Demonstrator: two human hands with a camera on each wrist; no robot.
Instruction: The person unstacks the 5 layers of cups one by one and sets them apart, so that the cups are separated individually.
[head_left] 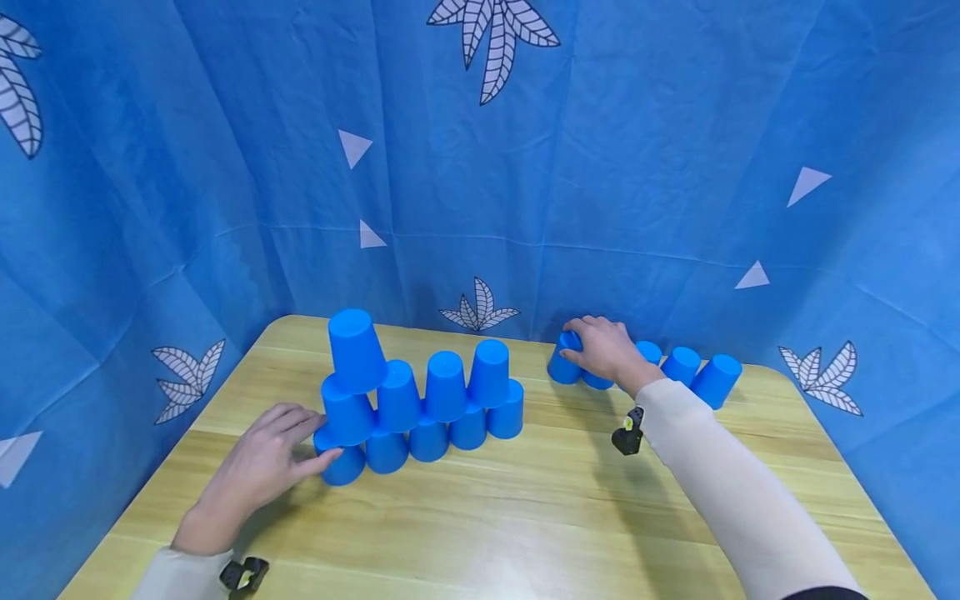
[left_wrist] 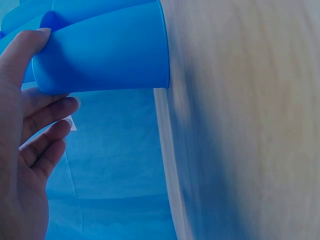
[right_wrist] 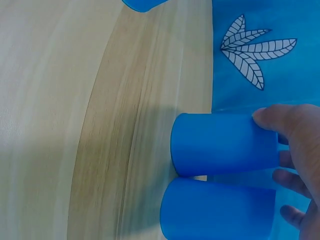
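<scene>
On the left of the table, blue cups stand upside down in a stepped stack: a bottom row, a second row, and a single top cup point(head_left: 356, 350) at the left end. My left hand point(head_left: 262, 462) holds the leftmost bottom cup point(left_wrist: 105, 52), thumb on its near side and fingers round the outer side. At the back right, my right hand point(head_left: 603, 346) grips the leftmost cup point(right_wrist: 225, 145) of a separate row by its upper end. That cup's open rim is down on the table. A neighbouring cup point(right_wrist: 217, 210) stands close beside it, partly hidden by the hand in the head view.
More upside-down cups continue that row, including the rightmost cup point(head_left: 716, 381), near the table's back edge. The wooden table point(head_left: 480, 533) backs onto a blue curtain point(head_left: 637, 150) with leaf prints. Several inches of table separate the stack and the row.
</scene>
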